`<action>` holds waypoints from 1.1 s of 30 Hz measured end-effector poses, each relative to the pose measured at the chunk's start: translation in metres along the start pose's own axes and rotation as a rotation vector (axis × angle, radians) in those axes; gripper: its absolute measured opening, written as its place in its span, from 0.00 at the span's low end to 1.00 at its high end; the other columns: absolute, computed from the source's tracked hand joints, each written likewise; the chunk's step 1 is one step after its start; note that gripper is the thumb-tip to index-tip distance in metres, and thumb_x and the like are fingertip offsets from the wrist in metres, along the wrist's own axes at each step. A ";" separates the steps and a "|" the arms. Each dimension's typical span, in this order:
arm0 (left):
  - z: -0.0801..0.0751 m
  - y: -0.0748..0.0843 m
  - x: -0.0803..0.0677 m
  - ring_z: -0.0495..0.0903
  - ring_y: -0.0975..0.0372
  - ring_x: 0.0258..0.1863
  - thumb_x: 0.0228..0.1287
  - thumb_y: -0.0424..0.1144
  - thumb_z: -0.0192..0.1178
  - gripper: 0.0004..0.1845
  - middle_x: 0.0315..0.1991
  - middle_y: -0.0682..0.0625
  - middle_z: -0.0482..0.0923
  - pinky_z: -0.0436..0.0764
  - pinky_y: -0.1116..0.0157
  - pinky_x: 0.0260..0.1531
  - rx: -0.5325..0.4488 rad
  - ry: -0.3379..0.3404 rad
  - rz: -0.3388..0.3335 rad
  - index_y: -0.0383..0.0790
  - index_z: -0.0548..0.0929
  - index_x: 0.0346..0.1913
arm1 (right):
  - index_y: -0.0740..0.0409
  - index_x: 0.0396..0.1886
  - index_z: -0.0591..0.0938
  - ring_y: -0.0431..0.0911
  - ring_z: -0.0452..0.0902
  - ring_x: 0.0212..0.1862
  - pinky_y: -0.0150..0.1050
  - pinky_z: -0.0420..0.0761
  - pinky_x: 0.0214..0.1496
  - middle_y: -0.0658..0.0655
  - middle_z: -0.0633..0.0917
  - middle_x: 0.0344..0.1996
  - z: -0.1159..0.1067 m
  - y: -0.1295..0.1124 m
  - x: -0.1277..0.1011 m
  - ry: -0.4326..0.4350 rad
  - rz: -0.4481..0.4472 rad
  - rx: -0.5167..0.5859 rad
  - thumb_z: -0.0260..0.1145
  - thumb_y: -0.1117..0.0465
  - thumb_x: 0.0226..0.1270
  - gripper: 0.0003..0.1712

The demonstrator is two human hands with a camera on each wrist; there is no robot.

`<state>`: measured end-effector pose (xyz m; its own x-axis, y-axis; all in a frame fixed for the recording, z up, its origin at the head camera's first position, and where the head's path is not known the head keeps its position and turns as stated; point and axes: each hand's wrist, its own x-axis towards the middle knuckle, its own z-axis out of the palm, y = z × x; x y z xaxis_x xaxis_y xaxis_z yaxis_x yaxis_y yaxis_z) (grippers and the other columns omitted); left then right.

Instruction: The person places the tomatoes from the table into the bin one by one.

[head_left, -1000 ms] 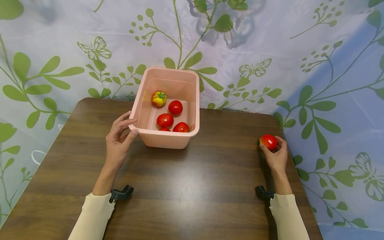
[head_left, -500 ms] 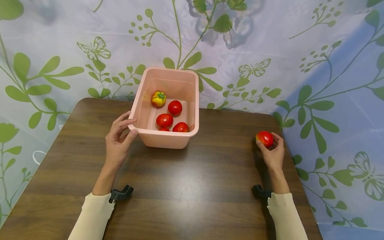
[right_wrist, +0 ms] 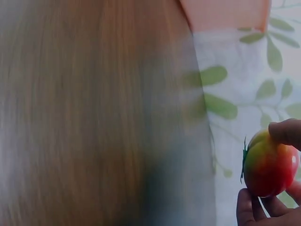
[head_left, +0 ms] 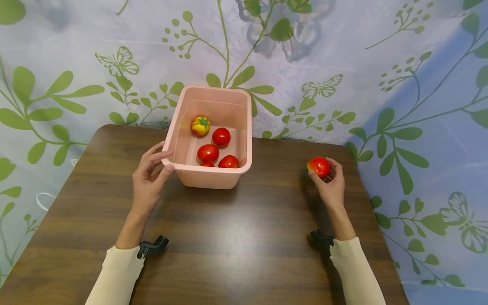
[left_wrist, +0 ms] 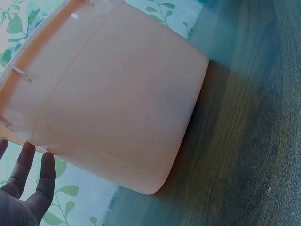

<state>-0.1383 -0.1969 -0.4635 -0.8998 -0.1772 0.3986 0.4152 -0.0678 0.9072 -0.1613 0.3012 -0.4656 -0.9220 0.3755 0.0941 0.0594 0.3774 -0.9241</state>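
Note:
In the head view, a pink plastic bin [head_left: 209, 180] stands at the back of the table, left of centre. My left hand [head_left: 148, 182] holds its front-left corner, thumb and fingers at the rim. Inside lie a yellow-and-red tomato [head_left: 200, 126] with green leaves and several red ones, including a round tomato [head_left: 221, 137]; the front wall partly hides the nearest. On the right, my right hand [head_left: 332, 186] grips a red tomato [head_left: 319, 166] between thumb and fingers, apart from the bin. The right wrist view shows this tomato's [right_wrist: 268, 165] yellow-green end and leafy stem.
The dark wooden table [head_left: 236, 245] has its back edge against a leaf-patterned cloth backdrop [head_left: 297, 76]. The cloth also runs along the right side. A dark device [head_left: 153, 245] is strapped to the left wrist, and a similar device [head_left: 321, 238] to the right.
My right hand has moved left and slightly toward the back, carrying the tomato away from the table's right edge. The left hand and bin hold their places.

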 end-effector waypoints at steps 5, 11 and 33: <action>0.000 0.001 0.000 0.83 0.56 0.60 0.71 0.21 0.64 0.18 0.77 0.43 0.72 0.88 0.72 0.57 0.010 0.001 0.001 0.25 0.83 0.61 | 0.57 0.79 0.69 0.45 0.75 0.63 0.31 0.77 0.60 0.64 0.77 0.75 0.017 -0.001 0.000 -0.060 -0.034 0.020 0.76 0.63 0.67 0.42; -0.001 0.001 -0.001 0.83 0.57 0.61 0.71 0.22 0.64 0.18 0.77 0.44 0.73 0.88 0.72 0.57 0.018 -0.001 -0.001 0.25 0.83 0.62 | 0.51 0.78 0.71 0.42 0.76 0.61 0.31 0.79 0.62 0.58 0.78 0.73 0.038 0.000 0.002 -0.129 -0.092 0.048 0.77 0.61 0.68 0.41; 0.000 -0.001 -0.001 0.83 0.56 0.62 0.71 0.21 0.63 0.18 0.77 0.40 0.71 0.88 0.71 0.58 -0.002 -0.014 0.033 0.24 0.83 0.61 | 0.53 0.76 0.74 0.46 0.79 0.62 0.30 0.82 0.60 0.55 0.80 0.69 0.080 -0.060 -0.013 -0.298 -0.296 0.139 0.77 0.62 0.67 0.39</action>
<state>-0.1375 -0.1968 -0.4649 -0.8873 -0.1655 0.4304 0.4452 -0.0643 0.8931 -0.1834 0.2057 -0.4413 -0.9627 0.0000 0.2704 -0.2573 0.3073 -0.9162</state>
